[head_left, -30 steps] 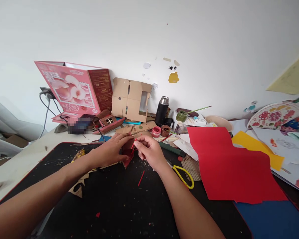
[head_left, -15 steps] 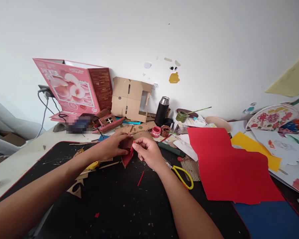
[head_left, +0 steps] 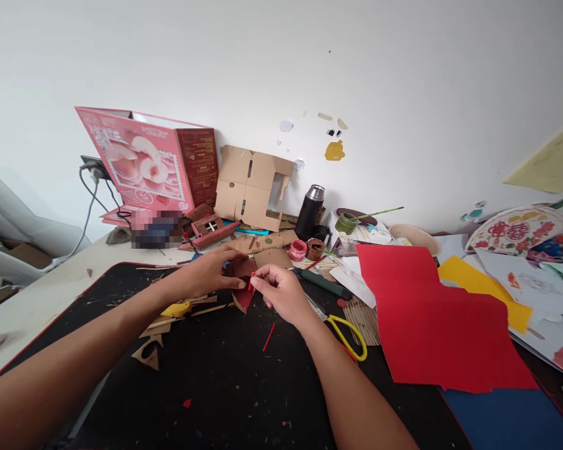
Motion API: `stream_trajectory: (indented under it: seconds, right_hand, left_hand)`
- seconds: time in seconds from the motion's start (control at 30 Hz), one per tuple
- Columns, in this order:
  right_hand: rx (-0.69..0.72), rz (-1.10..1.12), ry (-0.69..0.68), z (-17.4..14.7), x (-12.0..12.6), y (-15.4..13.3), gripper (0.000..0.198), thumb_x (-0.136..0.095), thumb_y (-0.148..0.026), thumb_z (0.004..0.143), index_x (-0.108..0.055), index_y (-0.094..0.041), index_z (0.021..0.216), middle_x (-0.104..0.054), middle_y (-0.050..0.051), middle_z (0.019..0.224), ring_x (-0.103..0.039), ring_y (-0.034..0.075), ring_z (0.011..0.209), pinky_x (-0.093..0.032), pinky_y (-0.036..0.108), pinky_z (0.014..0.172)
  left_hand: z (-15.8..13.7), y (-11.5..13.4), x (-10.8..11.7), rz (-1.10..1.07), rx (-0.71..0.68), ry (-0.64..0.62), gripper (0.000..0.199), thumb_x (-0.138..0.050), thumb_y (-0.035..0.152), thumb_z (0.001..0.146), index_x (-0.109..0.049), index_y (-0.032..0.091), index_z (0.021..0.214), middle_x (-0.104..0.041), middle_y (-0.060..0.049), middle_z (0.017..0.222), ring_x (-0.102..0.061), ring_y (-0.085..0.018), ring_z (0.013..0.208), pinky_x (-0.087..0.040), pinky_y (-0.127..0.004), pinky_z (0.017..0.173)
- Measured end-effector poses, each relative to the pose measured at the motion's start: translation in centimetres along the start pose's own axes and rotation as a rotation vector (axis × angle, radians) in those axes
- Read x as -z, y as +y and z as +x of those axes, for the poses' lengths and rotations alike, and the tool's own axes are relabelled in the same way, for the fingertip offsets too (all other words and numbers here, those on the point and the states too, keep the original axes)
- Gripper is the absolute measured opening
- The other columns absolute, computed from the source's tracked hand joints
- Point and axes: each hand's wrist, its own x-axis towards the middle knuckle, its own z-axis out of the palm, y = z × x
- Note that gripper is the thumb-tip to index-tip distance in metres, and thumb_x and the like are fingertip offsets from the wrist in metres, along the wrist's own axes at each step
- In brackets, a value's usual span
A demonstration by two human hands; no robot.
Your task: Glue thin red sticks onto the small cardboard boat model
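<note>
My left hand grips a small red-painted cardboard boat-shaped piece by its side, thumb near the front edge. Its pointed end faces me, over the black mat. Between thumb and forefinger, my right hand pinches a short thin red strip, held upright against or just in front of the cardboard piece; whether they touch is unclear. Another red strip lies on the mat below my hands. Yellow-handled scissors rest beside my right forearm.
Behind my hands are open jars of red paint and brown paint, and a black thermos. A large red sheet covers the right side. A small cardboard boat model and a pink box stand back left.
The view has shifted slightly, moving the scene a little to the right. The red strip in my right hand has turned from slanted to nearly upright. Both hands keep their holds.
</note>
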Motion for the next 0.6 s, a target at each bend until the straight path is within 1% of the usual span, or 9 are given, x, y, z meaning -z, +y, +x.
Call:
stream_trajectory:
  seconds: [0.13, 0.3, 0.47, 0.6]
  right_hand:
    - [-0.01, -0.016, 0.004, -0.04, -0.12, -0.03, 0.022, -0.069, -0.044, 0.094, -0.065, -0.022, 0.094, -0.054, -0.008, 0.062, -0.046, 0.01, 0.045, -0.033, 0.025, 0.047]
    - [-0.007, -0.058, 0.024, -0.1, -0.07, -0.25, 0.022, -0.069, -0.044, 0.093, -0.065, -0.022, 0.093, -0.054, -0.008, 0.063, -0.045, 0.01, 0.046, -0.034, 0.025, 0.048]
    - [0.014, -0.129, 0.031, -0.22, -0.06, -0.17, 0.02, -0.067, -0.043, 0.094, -0.066, -0.023, 0.095, -0.056, -0.007, 0.065, -0.048, 0.012, 0.049, -0.035, 0.025, 0.051]
    - [0.026, -0.162, 0.036, -0.22, -0.18, -0.03, 0.019, -0.066, -0.042, 0.095, -0.065, -0.023, 0.094, -0.054, -0.007, 0.062, -0.048, 0.012, 0.049, -0.034, 0.026, 0.052]
  left_hand:
    - [-0.07, 0.23, 0.05, -0.006, -0.011, 0.013, 0.07, -0.076, 0.066, 0.081, -0.071, 0.024, 0.137, -0.074, -0.012, 0.137, -0.068, -0.037, 0.125, -0.054, -0.045, 0.106]
    - [-0.04, -0.07, 0.04, 0.011, -0.01, 0.022, 0.074, -0.077, 0.065, 0.08, -0.069, 0.023, 0.14, -0.071, -0.013, 0.141, -0.066, -0.036, 0.128, -0.052, -0.045, 0.109]
    - [-0.12, -0.53, -0.07, 0.02, -0.038, 0.062, 0.071, -0.077, 0.065, 0.081, -0.069, 0.026, 0.14, -0.071, -0.011, 0.142, -0.066, -0.036, 0.13, -0.053, -0.045, 0.11]
    - [-0.17, -0.67, -0.04, 0.043, -0.039, 0.078, 0.07, -0.077, 0.063, 0.082, -0.069, 0.025, 0.14, -0.07, -0.012, 0.145, -0.063, -0.036, 0.135, -0.05, -0.047, 0.114]
